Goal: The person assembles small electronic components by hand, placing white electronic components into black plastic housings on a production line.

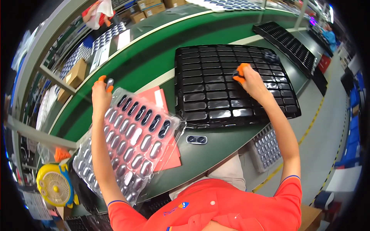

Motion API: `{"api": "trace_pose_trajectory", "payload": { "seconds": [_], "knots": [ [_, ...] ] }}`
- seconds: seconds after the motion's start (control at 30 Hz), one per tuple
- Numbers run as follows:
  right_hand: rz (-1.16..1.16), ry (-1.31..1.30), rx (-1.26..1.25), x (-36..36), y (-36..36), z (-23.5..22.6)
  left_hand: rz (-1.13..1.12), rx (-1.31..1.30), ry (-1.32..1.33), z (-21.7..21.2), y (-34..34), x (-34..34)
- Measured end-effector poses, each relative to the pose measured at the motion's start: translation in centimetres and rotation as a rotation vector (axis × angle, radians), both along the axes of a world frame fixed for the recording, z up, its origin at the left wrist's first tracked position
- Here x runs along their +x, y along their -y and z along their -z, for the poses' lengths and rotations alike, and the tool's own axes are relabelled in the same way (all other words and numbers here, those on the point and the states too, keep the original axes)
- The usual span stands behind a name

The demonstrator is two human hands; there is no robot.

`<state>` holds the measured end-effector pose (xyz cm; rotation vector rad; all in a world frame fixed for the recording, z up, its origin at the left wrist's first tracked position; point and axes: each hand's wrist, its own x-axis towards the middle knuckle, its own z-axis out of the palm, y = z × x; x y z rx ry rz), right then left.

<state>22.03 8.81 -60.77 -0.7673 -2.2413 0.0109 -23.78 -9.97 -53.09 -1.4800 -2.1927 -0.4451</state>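
Observation:
My left hand (pixel 101 95), with orange finger cots, is closed on a silver oval part (pixel 110 82) above the far end of a clear plastic tray (pixel 120 92). That tray holds rows of silver oval parts; the far row shows dark faces with round openings. Over the large black compartment tray (pixel 192 87), my right hand (pixel 251 81) pinches a small black piece (pixel 236 75), partly hidden by its orange-covered fingertips. One oval part (pixel 196 139) with two dark round openings lies on the green table between the trays.
Pink sheets (pixel 172 159) lie partly under the clear tray. A green belt (pixel 154 65) runs along the far side. More black trays (pixel 287 48) stand at the far right. A yellow fan (pixel 56 188) is at the left; another person (pixel 98 15) works beyond the belt.

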Motion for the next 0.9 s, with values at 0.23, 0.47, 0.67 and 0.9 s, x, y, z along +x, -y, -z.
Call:
{"api": "trace_pose_trajectory", "payload": {
  "seconds": [0.23,0.47,0.67,0.9],
  "knots": [
    [0.034,-0.226,-0.163,0.3,2.6,-2.5,0.739,-0.130,1.146,-3.9,-1.0,15.2],
    [-0.371,-0.740,-0.854,-1.1,11.0,-4.2,1.025,-0.293,1.800,1.3,-1.0,22.0],
    [-0.463,-0.801,-1.020,-1.7,14.2,-4.4,1.112,-0.371,1.862,2.7,-0.2,23.7],
    [-0.432,-0.918,-1.294,-1.6,13.9,-2.9,0.953,-0.456,2.281,3.1,-0.2,23.0]
  ]
}}
